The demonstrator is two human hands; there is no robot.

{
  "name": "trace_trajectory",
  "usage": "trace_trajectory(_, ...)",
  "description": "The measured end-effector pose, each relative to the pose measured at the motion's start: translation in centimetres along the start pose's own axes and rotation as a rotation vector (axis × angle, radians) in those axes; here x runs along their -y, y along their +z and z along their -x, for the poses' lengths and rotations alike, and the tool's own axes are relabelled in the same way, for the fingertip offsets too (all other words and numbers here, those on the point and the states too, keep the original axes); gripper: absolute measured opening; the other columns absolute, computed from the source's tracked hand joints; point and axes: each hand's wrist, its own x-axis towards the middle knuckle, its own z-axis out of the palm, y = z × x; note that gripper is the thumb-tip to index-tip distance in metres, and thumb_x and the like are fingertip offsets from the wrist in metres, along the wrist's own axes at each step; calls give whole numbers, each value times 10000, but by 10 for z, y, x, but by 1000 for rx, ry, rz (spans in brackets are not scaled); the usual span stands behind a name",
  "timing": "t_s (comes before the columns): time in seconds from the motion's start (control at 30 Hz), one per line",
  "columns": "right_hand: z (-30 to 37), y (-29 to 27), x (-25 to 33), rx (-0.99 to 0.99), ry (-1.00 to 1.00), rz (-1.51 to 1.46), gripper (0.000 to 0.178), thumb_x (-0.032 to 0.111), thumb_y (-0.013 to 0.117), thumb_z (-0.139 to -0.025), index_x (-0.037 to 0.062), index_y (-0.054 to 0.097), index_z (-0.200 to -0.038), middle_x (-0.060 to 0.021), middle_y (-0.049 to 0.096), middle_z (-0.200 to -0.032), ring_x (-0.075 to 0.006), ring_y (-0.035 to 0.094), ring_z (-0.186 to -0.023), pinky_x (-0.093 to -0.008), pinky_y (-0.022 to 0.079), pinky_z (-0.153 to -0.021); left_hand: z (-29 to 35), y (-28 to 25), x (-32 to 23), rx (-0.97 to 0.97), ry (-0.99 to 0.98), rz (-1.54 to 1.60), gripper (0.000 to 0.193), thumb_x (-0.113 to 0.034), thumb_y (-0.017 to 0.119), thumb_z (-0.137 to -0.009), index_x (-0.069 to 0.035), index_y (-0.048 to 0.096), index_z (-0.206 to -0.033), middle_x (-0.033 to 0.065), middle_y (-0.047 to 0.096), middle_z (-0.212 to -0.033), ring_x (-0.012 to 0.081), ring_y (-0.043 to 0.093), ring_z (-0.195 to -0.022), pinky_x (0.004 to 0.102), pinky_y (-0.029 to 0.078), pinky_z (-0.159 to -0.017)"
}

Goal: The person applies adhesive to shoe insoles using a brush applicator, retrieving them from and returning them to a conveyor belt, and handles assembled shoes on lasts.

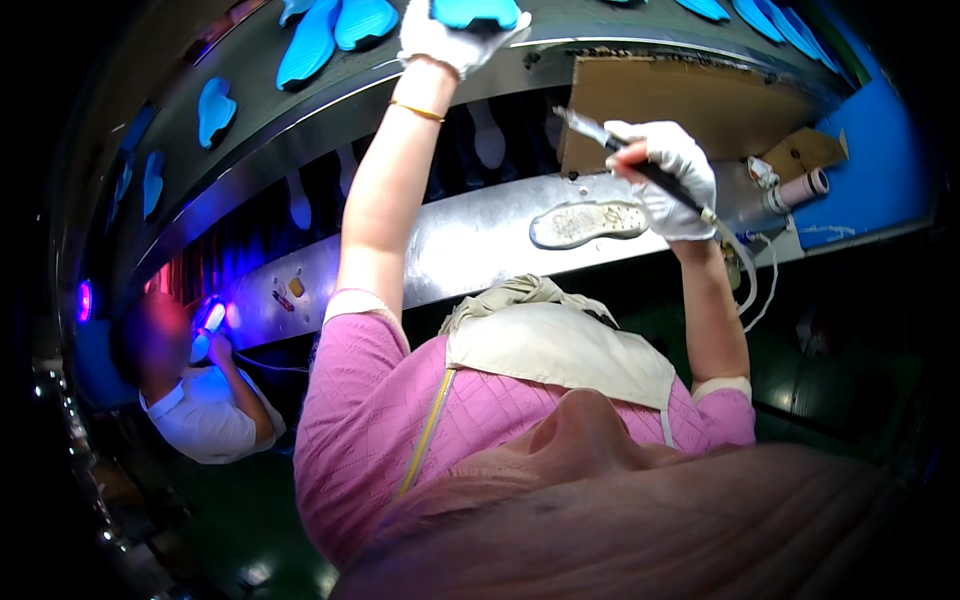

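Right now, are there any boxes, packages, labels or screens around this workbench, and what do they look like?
Cardboard sheet: flat brown panel standing at the back of the metal shelf, behind the right hand.
Cardboard flap: smaller folded brown piece, right of the sheet, above a pinkish tube.
Small stickers: yellow and red dots at the shelf's left end.
No screens show.

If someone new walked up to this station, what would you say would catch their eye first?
Probably the bright blue shoe soles riding along the dark conveyor at the top, one of them under the white-gloved left hand. Next, the gloved right hand holding a dark brush just above a pale grey sole lying on the shiny metal shelf. At far left, violet light glows beside a co-worker in a white shirt.
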Motion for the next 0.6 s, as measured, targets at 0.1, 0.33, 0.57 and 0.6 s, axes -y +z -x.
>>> trace_trajectory(0.1,17,4,2,38,120,9,184,-114,694,-710,19,641,-826,-97,637,-862,-197,627,-782,-284,497,-708,-12,-28,2,19,-61,306,827,-519,342,-931,105,107,-1420,293,148,-1487,464,258,-1344,570,298,-1090)
trace_trajectory(0.33,55,9,-19,-69,472,-239,184,-94,685,-773,24,624,-901,-91,662,-950,-106,607,-789,-242,491,-737,66,-35,-96,-228,626,-2158,491,-347,625,-881,-63,543,-1273,120,599,-1220,264,567,-1137,355,428,-1001)
trace_trajectory(0.57,49,33,-31,-20,407,-250,213,-122,684,-749,25,635,-895,-97,649,-952,-117,619,-742,-240,499,-706,108,-106,-196,-717,-153,-2542,644,-555,455,-887,-88,506,-1329,159,513,-1339,341,450,-1260,379,331,-1077)
trace_trajectory(0.6,48,38,-27,-8,428,-296,215,-123,684,-747,25,634,-894,-95,648,-944,-117,619,-734,-240,500,-700,117,-123,-204,-788,-122,-2613,641,-548,450,-891,-77,512,-1321,163,534,-1314,343,478,-1232,388,342,-1068)
